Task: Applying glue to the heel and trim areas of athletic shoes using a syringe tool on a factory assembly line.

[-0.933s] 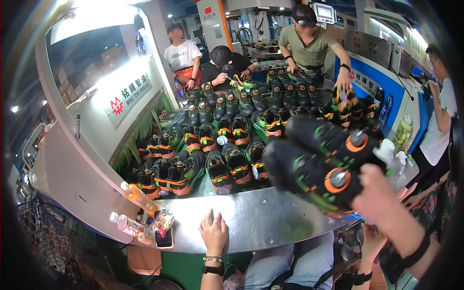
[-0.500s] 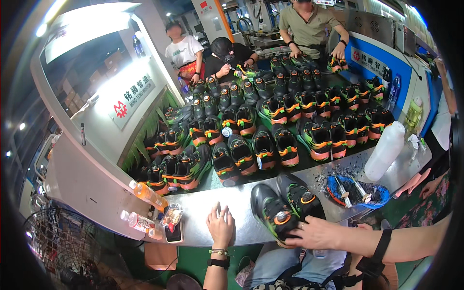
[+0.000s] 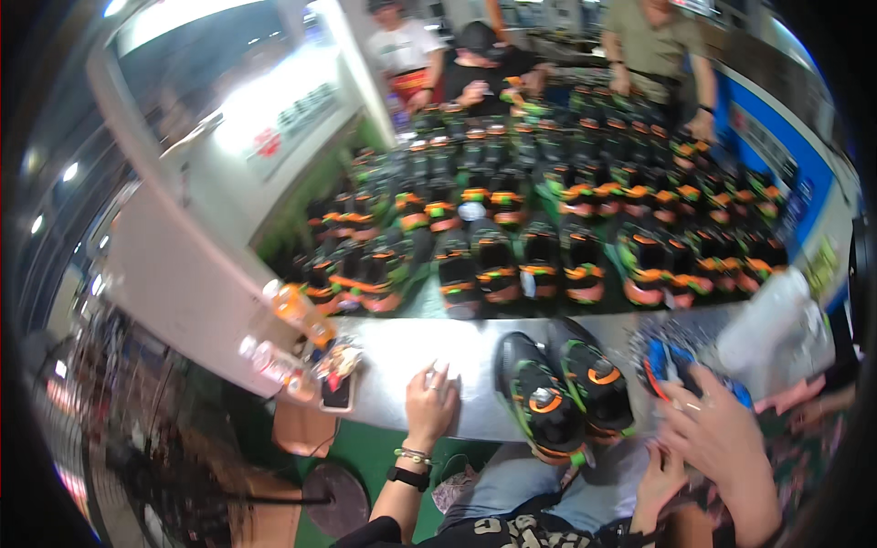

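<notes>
Two shoes [image 3: 559, 388], side by side, toes nearward

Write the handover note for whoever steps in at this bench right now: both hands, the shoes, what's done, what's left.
Left hand: empty, flat on the metal table.
Right hand: open, at the blue tray, gripping nothing that I can see; picture is blurred.
Pair of black shoes with green and orange trim: lying side by side at the near table edge between the hands, neither hand on them.
Done: that pair is set down.
Left: rows of shoes cover the belt beyond.
</notes>
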The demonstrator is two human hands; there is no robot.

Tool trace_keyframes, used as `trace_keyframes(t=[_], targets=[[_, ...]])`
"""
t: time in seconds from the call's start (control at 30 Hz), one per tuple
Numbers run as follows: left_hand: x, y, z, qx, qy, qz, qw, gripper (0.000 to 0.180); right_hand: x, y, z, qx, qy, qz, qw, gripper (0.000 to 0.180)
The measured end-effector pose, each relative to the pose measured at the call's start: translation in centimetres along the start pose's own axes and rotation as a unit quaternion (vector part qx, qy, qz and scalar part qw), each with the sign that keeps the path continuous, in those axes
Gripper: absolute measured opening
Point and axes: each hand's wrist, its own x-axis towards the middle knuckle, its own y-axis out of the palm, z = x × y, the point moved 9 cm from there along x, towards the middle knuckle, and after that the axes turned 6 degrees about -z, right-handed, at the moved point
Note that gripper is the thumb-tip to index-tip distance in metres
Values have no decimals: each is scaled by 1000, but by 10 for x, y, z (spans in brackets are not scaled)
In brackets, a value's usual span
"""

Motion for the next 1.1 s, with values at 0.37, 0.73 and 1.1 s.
trace_keyframes(t=[0.37, 0.73, 1.1], targets=[[13, -25, 12, -5, 19, 19, 1000, 48, -37, 15, -58, 276, 476, -343, 762, 16], [-21, 1, -37, -76, 67, 57, 993, 47, -27, 3, -72, 230, 419, -327, 815, 17], [-4, -1, -24, -62, 82, 25, 994, 40, -15, 18, -86, 377, 392, -366, 755, 75]])
